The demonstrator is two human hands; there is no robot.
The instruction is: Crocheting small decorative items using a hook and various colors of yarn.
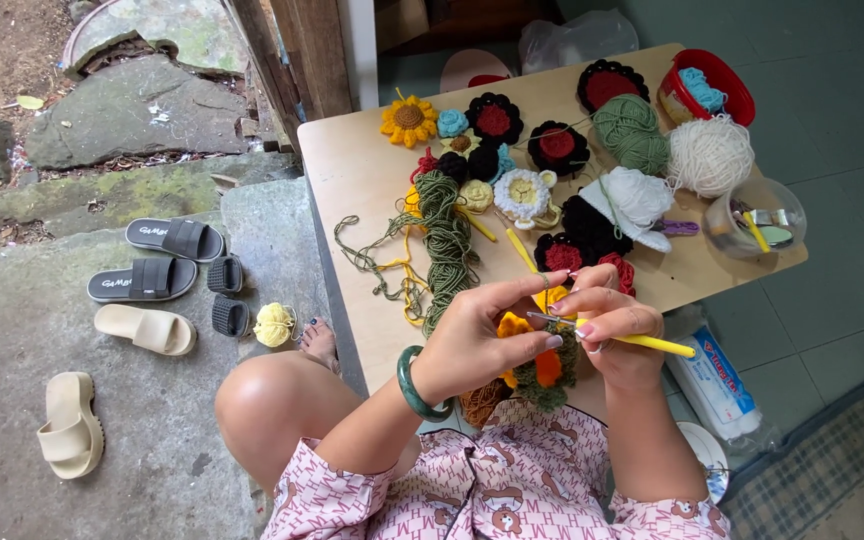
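While a low wooden table [352, 170] anchors the head-camera view, a seated person works at its near edge, the left hand [477, 340] pinching a small orange-and-green crochet piece [542, 368] between thumb and fingers, and the right hand [612, 325] closed around a yellow crochet hook [652, 344] whose tip meets the piece. Held just above the person's lap, at the table's near edge, the crochet piece looks soft, light and floppy, likely to sag or stretch if pulled; it seems best pinched close to the working stitch, as the left hand does. On the table, three balls of yarn sit toward the far right corner: one green ball [630, 132], one cream ball [710, 155] and one white ball [637, 195]. A loose skein of olive yarn [445, 235] lies at the table's middle, and one yellow crochet sunflower [409, 120] rests near its far left corner among several dark flower squares. One red tub [727, 80] stands at the far right corner. Left of the table, on the stone floor, lie four slippers: two dark slippers [157, 260] and two beige slippers [102, 380].
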